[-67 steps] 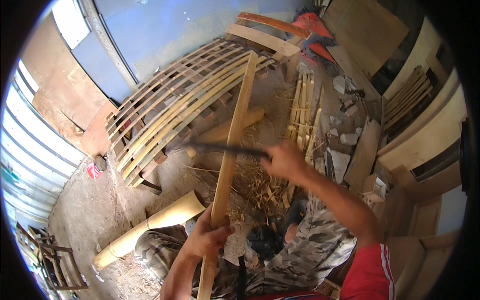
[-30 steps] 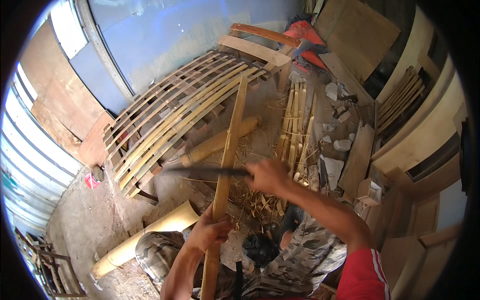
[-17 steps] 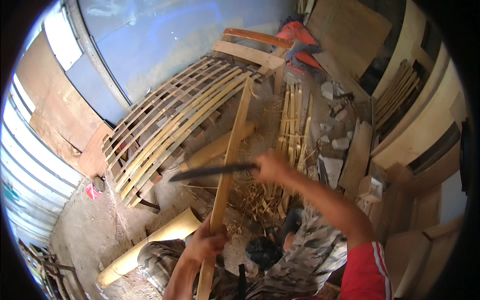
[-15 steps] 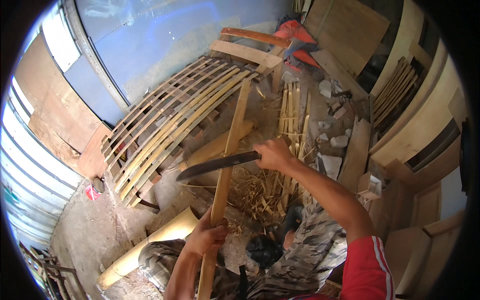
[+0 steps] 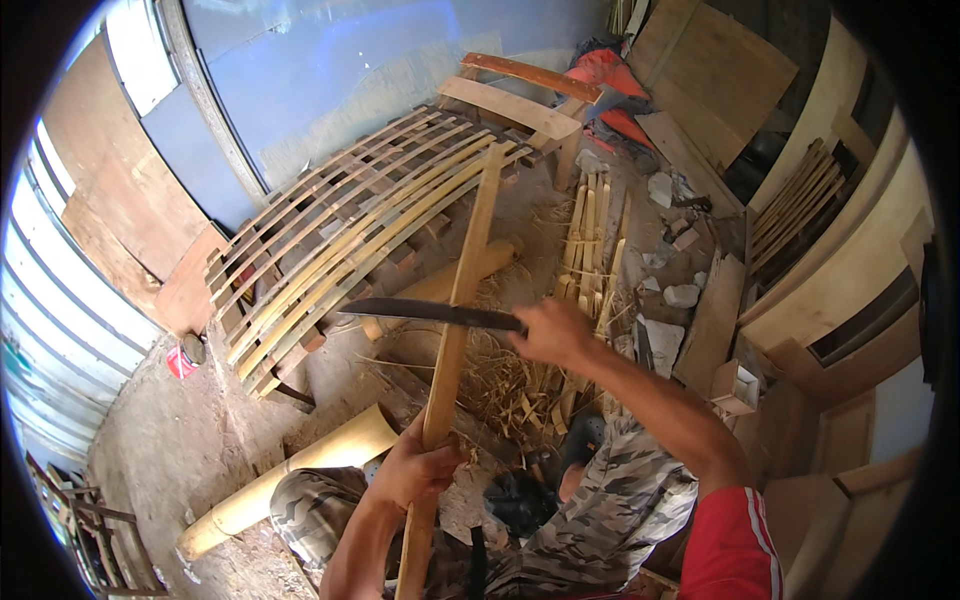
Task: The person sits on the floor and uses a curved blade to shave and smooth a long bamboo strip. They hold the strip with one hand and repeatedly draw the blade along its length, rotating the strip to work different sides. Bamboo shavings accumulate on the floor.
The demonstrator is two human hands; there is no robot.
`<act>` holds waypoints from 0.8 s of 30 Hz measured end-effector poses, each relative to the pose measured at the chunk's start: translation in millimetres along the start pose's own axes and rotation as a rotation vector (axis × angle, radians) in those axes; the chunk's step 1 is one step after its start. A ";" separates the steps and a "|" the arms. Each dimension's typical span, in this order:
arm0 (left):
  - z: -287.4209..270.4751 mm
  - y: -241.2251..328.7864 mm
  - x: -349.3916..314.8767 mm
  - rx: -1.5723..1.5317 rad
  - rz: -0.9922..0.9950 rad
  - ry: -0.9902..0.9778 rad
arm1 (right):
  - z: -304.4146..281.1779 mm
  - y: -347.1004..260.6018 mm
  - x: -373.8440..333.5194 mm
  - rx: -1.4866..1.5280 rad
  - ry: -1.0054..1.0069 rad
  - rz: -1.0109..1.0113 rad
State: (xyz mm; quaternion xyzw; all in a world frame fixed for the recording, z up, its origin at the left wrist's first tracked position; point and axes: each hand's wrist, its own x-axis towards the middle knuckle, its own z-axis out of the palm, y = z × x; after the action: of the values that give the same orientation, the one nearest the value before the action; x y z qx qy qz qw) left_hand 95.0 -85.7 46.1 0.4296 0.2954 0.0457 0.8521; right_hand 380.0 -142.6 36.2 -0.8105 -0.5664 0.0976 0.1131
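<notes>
My left hand (image 5: 418, 464) is closed round the lower part of a long, pale bamboo strip (image 5: 462, 270), which slants up and away from my lap. In my right hand (image 5: 556, 332) is the handle of a machete (image 5: 420, 311), its fingers wrapped round it. The dark blade points left and lies across the strip at about mid-length, touching or just over it. Below the blade, curly shavings (image 5: 510, 385) cover the floor. A thick bamboo pole (image 5: 300, 480) lies by my left knee, and another bamboo piece (image 5: 480, 265) rests behind the strip.
A slatted bamboo frame (image 5: 350, 235) stands ahead on the left, with a wooden bench-like frame (image 5: 510, 105) behind it. Split bamboo strips (image 5: 590, 240) lie right of centre, beside rubble (image 5: 680, 295). A small open box (image 5: 735, 385) is at right, a red can (image 5: 184, 358) at left.
The machete blade has swung more level, its tip rising, and my right hand has moved slightly down and right. My left hand keeps its hold on the strip. The whole view has shifted a little.
</notes>
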 end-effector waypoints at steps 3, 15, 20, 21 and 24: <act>11.4 0.5 -6.3 0.133 0.037 0.043 | 19.9 8.2 -12.9 0.009 0.116 -0.222; 3.8 -8.7 -4.3 0.135 -0.002 0.032 | 17.6 4.0 -5.0 0.025 0.051 -0.038; 5.2 -9.2 -8.9 0.135 0.007 0.038 | 22.9 26.2 4.4 0.188 0.197 -0.025; 4.6 -11.7 -8.7 0.112 -0.023 0.026 | 5.3 31.9 19.9 -0.021 0.112 0.010; 4.6 -8.5 -1.7 0.102 -0.029 0.013 | 21.8 -1.5 -7.6 -0.039 0.097 -0.147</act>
State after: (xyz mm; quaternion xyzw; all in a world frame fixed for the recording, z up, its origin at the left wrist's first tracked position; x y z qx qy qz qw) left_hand 94.6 -94.7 42.5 0.4678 0.3092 0.0210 0.8277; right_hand 369.8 -147.6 16.1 -0.7726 -0.6199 0.0389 0.1314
